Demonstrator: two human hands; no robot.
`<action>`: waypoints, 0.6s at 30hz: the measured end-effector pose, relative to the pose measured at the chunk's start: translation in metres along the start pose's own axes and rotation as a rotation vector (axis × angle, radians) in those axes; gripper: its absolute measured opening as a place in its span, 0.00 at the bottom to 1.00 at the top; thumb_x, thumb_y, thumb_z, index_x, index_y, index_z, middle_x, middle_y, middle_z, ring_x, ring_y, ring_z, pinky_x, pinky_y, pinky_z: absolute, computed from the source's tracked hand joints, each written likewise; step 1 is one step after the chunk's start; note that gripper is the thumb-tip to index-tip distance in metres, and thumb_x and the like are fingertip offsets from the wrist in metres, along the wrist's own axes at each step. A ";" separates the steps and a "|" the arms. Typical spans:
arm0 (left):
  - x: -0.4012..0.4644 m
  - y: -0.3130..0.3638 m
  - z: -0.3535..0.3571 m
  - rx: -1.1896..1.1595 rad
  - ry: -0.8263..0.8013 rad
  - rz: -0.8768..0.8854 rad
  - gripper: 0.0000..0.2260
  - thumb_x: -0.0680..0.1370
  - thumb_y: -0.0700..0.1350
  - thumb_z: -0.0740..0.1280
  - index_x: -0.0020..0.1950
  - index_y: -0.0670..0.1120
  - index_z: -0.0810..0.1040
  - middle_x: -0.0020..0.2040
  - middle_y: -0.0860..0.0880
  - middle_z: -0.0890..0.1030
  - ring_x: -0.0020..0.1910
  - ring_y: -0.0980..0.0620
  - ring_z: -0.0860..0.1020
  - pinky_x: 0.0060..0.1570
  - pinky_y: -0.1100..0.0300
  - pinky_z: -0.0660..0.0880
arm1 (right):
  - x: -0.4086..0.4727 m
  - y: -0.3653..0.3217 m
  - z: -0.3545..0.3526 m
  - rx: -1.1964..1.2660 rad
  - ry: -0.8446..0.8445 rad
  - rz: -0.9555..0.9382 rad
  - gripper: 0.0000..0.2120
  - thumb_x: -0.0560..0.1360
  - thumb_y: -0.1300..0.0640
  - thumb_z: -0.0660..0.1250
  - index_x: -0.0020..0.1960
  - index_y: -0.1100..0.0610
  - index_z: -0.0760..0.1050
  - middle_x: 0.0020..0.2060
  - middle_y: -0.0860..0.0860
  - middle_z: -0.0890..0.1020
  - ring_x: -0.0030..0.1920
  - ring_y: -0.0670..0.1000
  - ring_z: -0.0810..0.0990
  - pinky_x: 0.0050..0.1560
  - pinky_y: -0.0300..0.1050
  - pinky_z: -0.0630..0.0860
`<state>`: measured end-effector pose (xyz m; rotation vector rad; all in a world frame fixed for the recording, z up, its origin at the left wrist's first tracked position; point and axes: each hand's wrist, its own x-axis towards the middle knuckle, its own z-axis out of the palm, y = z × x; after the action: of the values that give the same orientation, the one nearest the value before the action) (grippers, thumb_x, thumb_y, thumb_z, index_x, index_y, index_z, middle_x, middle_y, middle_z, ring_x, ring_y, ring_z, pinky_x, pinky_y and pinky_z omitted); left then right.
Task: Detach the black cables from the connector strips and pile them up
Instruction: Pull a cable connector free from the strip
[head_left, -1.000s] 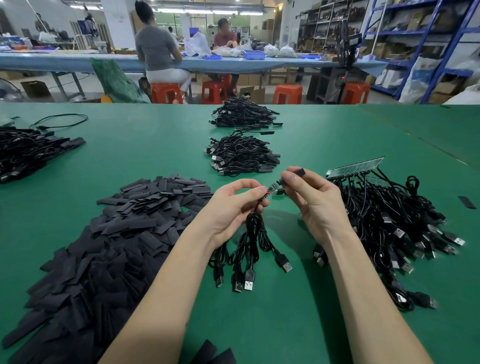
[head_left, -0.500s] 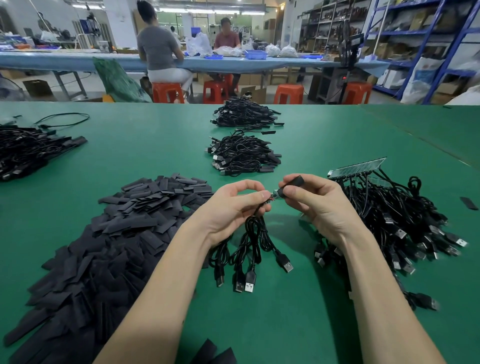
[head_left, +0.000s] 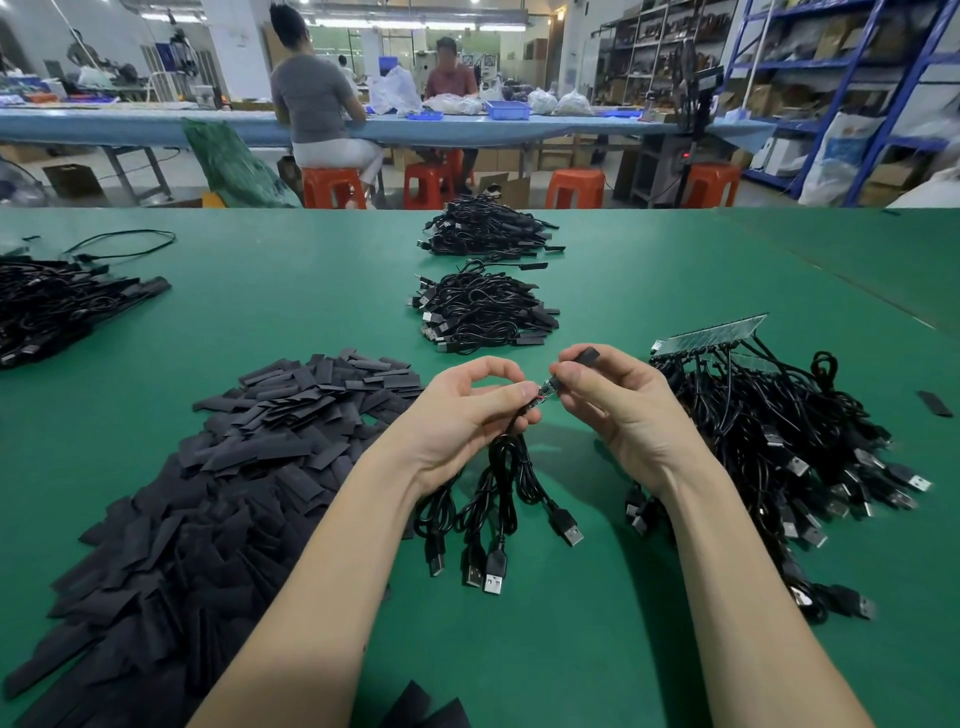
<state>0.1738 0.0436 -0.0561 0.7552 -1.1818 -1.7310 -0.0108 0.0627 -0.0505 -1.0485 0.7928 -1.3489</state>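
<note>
Head view: above the green surface (head_left: 597, 649) the left hand (head_left: 457, 410) pinches a bundle of black cables (head_left: 498, 483) near its top, fingers curled round it, while the USB plugs hang down and rest on the surface between the forearms. The right hand (head_left: 618, 410) pinches a small black sleeve (head_left: 584, 357) at the bare end of one cable, just beside the left fingertips. To the right, close by the right wrist, lies a tangle of cables (head_left: 779, 457) attached to a connector strip (head_left: 711, 332) propped at its far edge. To the left spreads a heap of flat black sleeves (head_left: 208, 493), touching the left forearm. Farther off sit two piles of loose cables (head_left: 483, 312), one behind the other, and another pile (head_left: 57, 306) at the far left. One stray sleeve (head_left: 935, 404) lies alone at the right edge. Beyond the surface, two people sit on orange stools (head_left: 576, 187) at a long blue bench (head_left: 156, 127).
</note>
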 end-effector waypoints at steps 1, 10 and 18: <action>0.000 0.000 0.000 0.000 0.010 0.005 0.12 0.69 0.39 0.74 0.50 0.42 0.76 0.38 0.46 0.83 0.37 0.52 0.82 0.39 0.66 0.78 | 0.000 0.001 -0.001 0.011 -0.005 0.007 0.08 0.60 0.57 0.79 0.39 0.52 0.86 0.38 0.49 0.85 0.40 0.44 0.83 0.43 0.34 0.80; 0.001 -0.001 0.004 0.070 0.036 0.049 0.08 0.77 0.35 0.71 0.52 0.41 0.74 0.39 0.44 0.82 0.36 0.52 0.80 0.40 0.65 0.78 | 0.002 0.009 -0.006 0.017 -0.060 0.002 0.10 0.63 0.56 0.80 0.43 0.52 0.87 0.43 0.50 0.86 0.44 0.46 0.84 0.46 0.36 0.80; 0.001 -0.001 0.000 0.661 0.059 0.303 0.10 0.74 0.41 0.77 0.51 0.46 0.78 0.47 0.51 0.84 0.41 0.53 0.83 0.49 0.59 0.80 | 0.002 0.010 -0.011 0.163 0.134 0.075 0.03 0.65 0.60 0.77 0.39 0.55 0.87 0.41 0.54 0.87 0.40 0.46 0.85 0.43 0.32 0.80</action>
<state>0.1729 0.0429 -0.0575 0.9386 -1.7520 -1.0569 -0.0169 0.0589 -0.0633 -0.8003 0.7982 -1.4052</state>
